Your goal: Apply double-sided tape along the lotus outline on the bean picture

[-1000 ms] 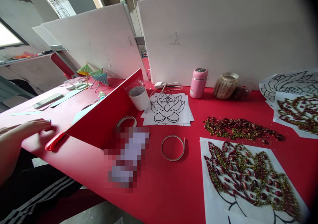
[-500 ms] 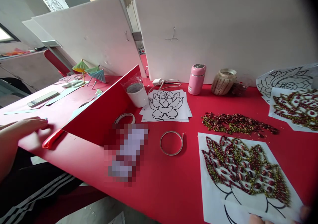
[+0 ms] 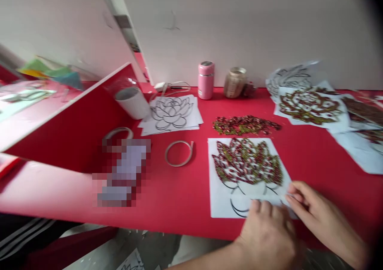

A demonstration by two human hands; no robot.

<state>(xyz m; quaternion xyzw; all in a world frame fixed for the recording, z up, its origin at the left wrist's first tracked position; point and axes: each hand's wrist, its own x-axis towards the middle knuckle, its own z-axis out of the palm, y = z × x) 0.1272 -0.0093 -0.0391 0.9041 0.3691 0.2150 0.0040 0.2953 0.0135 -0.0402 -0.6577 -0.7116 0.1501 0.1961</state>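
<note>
A white sheet (image 3: 220, 200) with a lotus outline lies near the front edge of the red table (image 3: 179, 200). Its petals are covered with red and green beans. My left hand (image 3: 269, 232) rests on the sheet's lower edge, fingers bent and close together. My right hand (image 3: 317, 214) pinches at the sheet's lower right corner. A pale strip seems to run between the two hands, but it is blurred. A loose pile of beans (image 3: 243, 125) lies just beyond the sheet.
A tape ring (image 3: 178, 153), a stack of blank lotus outlines (image 3: 170, 113) and a white cup (image 3: 133, 102) sit to the left. A pink bottle (image 3: 206, 80) and a jar (image 3: 235, 82) stand at the white back board. More bean-covered sheets (image 3: 308, 104) lie right; a red divider (image 3: 68, 126) stands left.
The view has swung right and down. Both my hands have come into view at the lotus sheet's lower edge. The other person's hand at the far left is out of sight.
</note>
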